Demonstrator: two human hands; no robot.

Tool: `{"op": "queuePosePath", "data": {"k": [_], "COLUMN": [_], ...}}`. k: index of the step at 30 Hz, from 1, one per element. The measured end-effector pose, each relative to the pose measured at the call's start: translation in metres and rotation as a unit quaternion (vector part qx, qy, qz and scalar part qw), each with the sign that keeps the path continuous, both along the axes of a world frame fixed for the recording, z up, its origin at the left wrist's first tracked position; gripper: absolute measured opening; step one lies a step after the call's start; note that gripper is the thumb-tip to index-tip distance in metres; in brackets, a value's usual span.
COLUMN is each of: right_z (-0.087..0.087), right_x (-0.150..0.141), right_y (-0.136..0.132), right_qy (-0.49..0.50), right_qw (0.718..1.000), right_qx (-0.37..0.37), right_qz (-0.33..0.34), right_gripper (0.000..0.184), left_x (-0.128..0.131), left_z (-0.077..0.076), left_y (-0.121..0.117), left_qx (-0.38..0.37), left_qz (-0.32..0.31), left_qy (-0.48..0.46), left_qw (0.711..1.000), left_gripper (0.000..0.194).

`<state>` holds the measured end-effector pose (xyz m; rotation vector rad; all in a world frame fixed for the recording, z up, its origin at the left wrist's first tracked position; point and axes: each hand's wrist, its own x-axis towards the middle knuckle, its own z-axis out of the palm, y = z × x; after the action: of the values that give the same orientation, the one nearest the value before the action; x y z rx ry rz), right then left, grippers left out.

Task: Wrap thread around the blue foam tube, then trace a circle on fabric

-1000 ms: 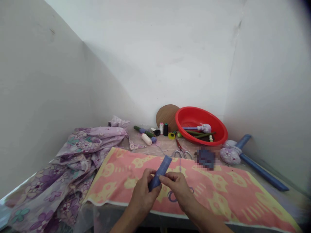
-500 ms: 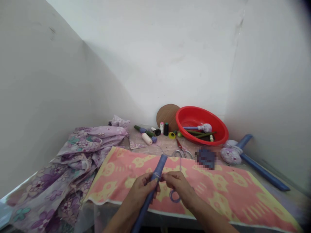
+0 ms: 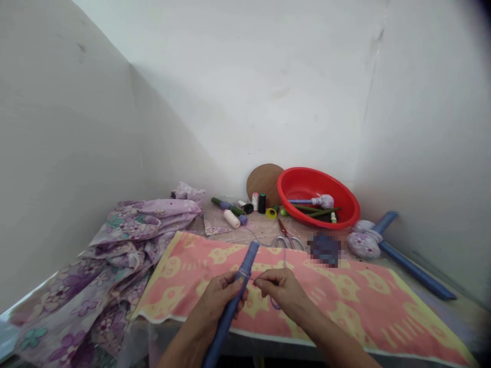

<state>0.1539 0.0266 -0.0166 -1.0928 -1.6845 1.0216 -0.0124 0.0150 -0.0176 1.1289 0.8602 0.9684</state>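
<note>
While the left hand [image 3: 220, 296] wraps its fingers around a blue rod [image 3: 231, 309], which slants over the pink-and-yellow cloth [image 3: 345, 312], the right hand [image 3: 282, 289] pinches purple yarn [image 3: 285, 258] between thumb and fingertips, a short length reaching the rod. Beyond the cloth's far edge, on the bench [image 3: 263, 229], lie red-handled scissors [image 3: 284, 232] and a white thread spool [image 3: 231, 219]. A red basin [image 3: 355, 202] tilts farther behind the cloth, toward its right; floral fabric [image 3: 153, 212] is bunched beside the cloth's left edge.

Both hands [image 3: 255, 296] close together — fingers bent, forearms converging.
</note>
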Motion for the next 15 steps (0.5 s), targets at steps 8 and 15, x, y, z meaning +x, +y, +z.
{"op": "queuePosePath", "data": {"k": [8,15], "right_z": [0.0012,0.0006], "right_x": [0.004,0.0022], "right_y": [0.001,-0.002], "right_qy": [-0.006,-0.041], "right_qw": [0.998,0.997], "right_qx": [0.067,0.065], "right_qz": [-0.004,-0.015], "right_gripper": [0.018,0.019], "left_x": [0.0017,0.0026], "left_z": [0.0075,0.0021], "left_y": [-0.0005,0.0004], "left_qx": [0.045,0.166], "left_qz": [0.013,0.047], "left_qy": [0.094,0.234], "left_qw": [0.994,0.957], "left_gripper": [0.038,0.032]}}
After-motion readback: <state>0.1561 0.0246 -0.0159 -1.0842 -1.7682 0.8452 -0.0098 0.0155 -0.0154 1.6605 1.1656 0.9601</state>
